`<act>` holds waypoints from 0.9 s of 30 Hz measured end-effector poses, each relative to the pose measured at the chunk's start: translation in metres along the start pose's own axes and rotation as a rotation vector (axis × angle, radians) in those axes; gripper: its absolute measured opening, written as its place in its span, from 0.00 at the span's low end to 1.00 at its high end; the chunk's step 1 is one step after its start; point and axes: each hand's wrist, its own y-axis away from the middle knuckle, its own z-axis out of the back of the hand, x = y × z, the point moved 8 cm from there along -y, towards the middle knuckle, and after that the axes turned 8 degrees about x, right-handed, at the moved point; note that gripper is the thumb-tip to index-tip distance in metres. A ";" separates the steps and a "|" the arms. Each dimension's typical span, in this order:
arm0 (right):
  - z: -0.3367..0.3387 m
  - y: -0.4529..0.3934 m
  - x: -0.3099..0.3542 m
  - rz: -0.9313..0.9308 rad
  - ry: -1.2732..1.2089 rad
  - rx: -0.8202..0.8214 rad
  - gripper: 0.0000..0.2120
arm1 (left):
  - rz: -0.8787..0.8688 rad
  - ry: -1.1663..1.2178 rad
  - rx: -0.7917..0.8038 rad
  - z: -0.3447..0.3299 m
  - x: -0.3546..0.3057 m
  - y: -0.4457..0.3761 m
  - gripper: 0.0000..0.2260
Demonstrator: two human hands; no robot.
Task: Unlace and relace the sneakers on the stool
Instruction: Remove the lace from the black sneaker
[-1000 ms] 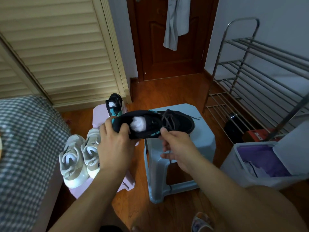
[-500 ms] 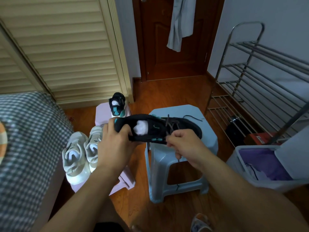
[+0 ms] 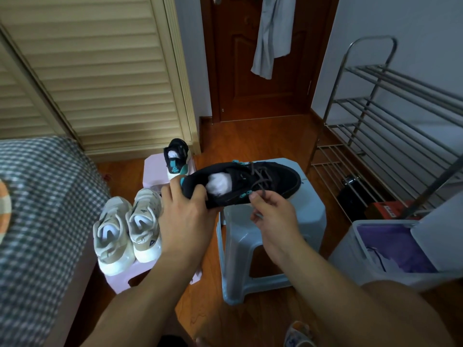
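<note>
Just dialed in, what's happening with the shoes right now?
A person holds a black sneaker above the blue stool. The left hand grips its heel while the right hand pinches the dark lace, which is still threaded. Its mate and a beige pair sit on the pink stool.

"PEAK" on the far black sneaker's (image 3: 176,156) heel.

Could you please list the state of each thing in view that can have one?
Black sneaker: held up over the blue stool, laced, stuffed with white paper.
Left hand: grips its heel.
Right hand: pinches a lace.
Second black sneaker: standing on the pink stool.
Door: closed.
</note>
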 end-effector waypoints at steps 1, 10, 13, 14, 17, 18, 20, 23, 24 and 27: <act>0.000 0.001 0.003 0.017 -0.016 -0.001 0.02 | -0.001 0.004 0.008 -0.002 -0.001 0.000 0.17; -0.005 0.003 0.008 -0.222 -0.165 0.295 0.05 | 0.177 0.165 0.187 -0.018 0.047 -0.008 0.21; -0.013 0.004 0.002 -0.074 -0.207 0.284 0.12 | 0.185 0.196 0.151 -0.023 0.039 -0.005 0.21; -0.015 0.003 0.004 -0.034 -0.159 0.293 0.15 | 0.199 0.206 0.140 -0.024 0.038 -0.006 0.21; -0.007 -0.001 0.018 0.122 0.117 0.169 0.16 | 0.206 0.256 0.134 -0.027 0.034 -0.007 0.21; -0.008 0.000 0.021 0.165 0.213 0.141 0.16 | 0.201 0.271 0.133 -0.028 0.032 -0.007 0.21; -0.010 0.001 0.025 0.252 0.375 0.091 0.15 | 0.188 0.273 0.132 -0.028 0.027 -0.005 0.21; -0.004 0.000 0.037 0.382 0.499 0.013 0.09 | 0.170 0.247 0.150 -0.028 0.021 -0.002 0.22; -0.004 -0.002 0.040 0.400 0.552 0.033 0.07 | 0.176 0.232 0.148 -0.027 0.022 -0.002 0.22; -0.011 -0.008 0.035 0.245 0.670 0.274 0.07 | 0.371 0.279 0.207 -0.033 0.056 -0.008 0.21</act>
